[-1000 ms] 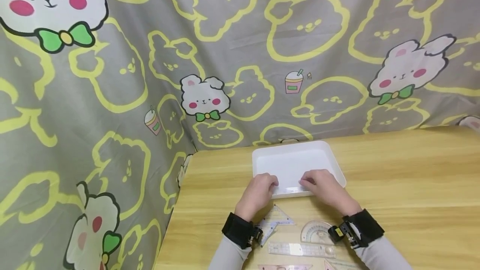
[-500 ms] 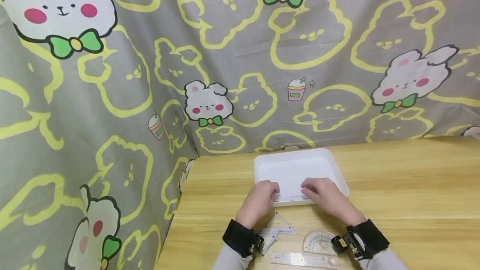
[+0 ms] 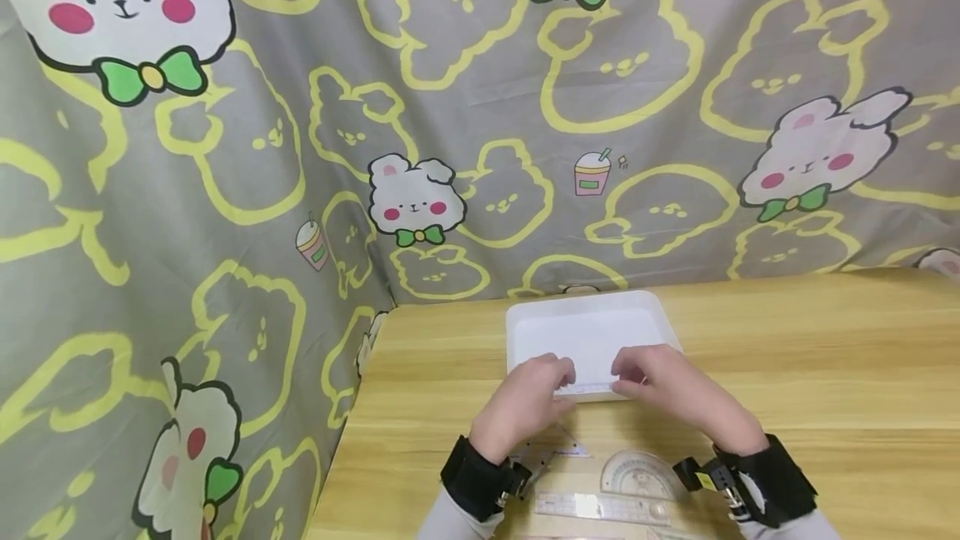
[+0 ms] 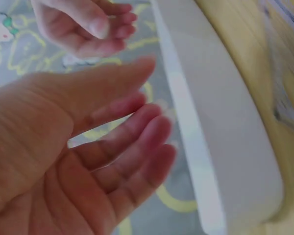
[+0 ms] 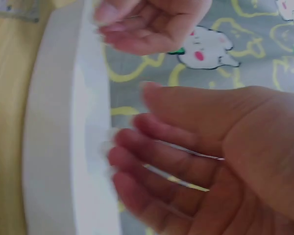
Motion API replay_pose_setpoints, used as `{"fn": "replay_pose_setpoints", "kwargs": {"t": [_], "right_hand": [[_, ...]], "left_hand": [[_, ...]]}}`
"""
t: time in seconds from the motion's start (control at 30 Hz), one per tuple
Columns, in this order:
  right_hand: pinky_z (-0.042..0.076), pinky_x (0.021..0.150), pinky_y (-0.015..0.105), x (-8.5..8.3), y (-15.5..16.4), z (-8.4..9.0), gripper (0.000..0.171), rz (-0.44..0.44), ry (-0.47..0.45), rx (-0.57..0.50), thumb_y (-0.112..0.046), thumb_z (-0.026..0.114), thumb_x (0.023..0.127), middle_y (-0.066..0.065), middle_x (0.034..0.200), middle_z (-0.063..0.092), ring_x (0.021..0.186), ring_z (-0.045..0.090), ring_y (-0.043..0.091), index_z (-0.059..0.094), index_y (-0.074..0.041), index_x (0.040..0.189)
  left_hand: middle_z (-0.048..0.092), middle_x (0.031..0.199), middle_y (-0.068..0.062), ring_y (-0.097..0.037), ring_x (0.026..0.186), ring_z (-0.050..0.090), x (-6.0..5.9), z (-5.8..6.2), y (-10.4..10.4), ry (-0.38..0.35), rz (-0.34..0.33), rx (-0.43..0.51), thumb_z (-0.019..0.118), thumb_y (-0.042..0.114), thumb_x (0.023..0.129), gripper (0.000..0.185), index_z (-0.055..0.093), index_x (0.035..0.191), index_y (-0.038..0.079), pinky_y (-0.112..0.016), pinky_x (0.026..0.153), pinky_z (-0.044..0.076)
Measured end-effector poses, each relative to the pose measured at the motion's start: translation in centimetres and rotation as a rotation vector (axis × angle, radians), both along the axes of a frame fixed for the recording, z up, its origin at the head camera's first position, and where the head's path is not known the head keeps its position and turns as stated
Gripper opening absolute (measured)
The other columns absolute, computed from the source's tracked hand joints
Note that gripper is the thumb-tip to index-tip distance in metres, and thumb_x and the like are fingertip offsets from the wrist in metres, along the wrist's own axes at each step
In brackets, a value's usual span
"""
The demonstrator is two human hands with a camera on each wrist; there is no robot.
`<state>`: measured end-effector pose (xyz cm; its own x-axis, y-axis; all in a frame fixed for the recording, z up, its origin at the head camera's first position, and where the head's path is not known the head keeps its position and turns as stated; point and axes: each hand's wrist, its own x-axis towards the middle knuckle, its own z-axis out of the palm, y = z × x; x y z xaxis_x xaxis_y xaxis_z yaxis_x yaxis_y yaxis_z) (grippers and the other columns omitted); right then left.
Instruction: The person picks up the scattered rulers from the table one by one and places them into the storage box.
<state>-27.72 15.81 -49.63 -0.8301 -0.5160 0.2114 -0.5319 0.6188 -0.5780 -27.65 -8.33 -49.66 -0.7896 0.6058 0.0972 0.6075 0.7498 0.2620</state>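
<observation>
A white plastic tray sits on the wooden table. Both hands hover at its near rim. A clear ruler lies along the tray's near edge, between the fingertips of the two hands. My left hand has loose, nearly straight fingers and grips nothing; in the left wrist view it hovers beside the tray wall. My right hand is relaxed too. In the right wrist view faint clear edges cross its fingers beside the tray wall. No pinch shows.
Near the wrists lie a clear set square, a protractor and a straight ruler. A grey cloth with rabbits hangs behind and to the left. The table's left edge is close to the left arm.
Both hands have shifted slightly toward each other at the tray's near rim. The clear ruler stays at that edge. The head view has moved a little.
</observation>
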Motion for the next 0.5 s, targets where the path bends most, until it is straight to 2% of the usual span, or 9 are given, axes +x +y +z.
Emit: {"fn": "replay_pose_setpoints", "kwargs": {"t": [0.13,0.33,0.43,0.5], "right_hand": [[0.051,0.067,0.029,0.8,-0.4,0.4,0.010,0.081,-0.024,0.019,-0.014,0.081,0.089,-0.012,0.081,0.066,0.074,0.057,0.001,0.071,-0.012,0.092],[0.050,0.067,0.028,2.2,-1.3,-0.5,0.021,0.180,-0.095,0.027,-0.014,0.084,0.083,-0.008,0.084,0.064,0.075,0.057,0.006,0.069,-0.012,0.098],[0.046,0.064,0.026,3.0,-1.3,-1.1,0.027,0.198,-0.149,0.047,-0.015,0.087,0.077,-0.008,0.081,0.060,0.072,0.051,0.005,0.067,-0.013,0.095],[0.043,0.062,0.025,3.4,-1.3,-1.4,0.030,0.200,-0.176,0.070,-0.016,0.090,0.073,-0.008,0.077,0.057,0.069,0.047,0.004,0.065,-0.014,0.090]], "left_hand": [[0.067,0.100,0.003,-0.003,0.083,0.055,1.0,0.4,0.8,-0.074,-0.061,-0.038,0.086,0.033,0.089,0.030,0.069,0.107,0.015,-0.016,0.075,0.045],[0.066,0.100,0.009,0.000,0.082,0.052,1.9,0.2,1.8,-0.081,-0.077,-0.081,0.089,0.041,0.084,0.038,0.071,0.111,0.020,-0.014,0.072,0.042],[0.061,0.086,0.012,-0.001,0.073,0.049,2.7,0.2,2.5,-0.128,-0.096,-0.141,0.092,0.041,0.079,0.035,0.071,0.097,0.020,-0.014,0.065,0.039],[0.056,0.074,0.014,-0.002,0.066,0.047,3.4,0.2,3.0,-0.188,-0.089,-0.203,0.094,0.042,0.076,0.034,0.068,0.084,0.021,-0.016,0.059,0.037]]}}
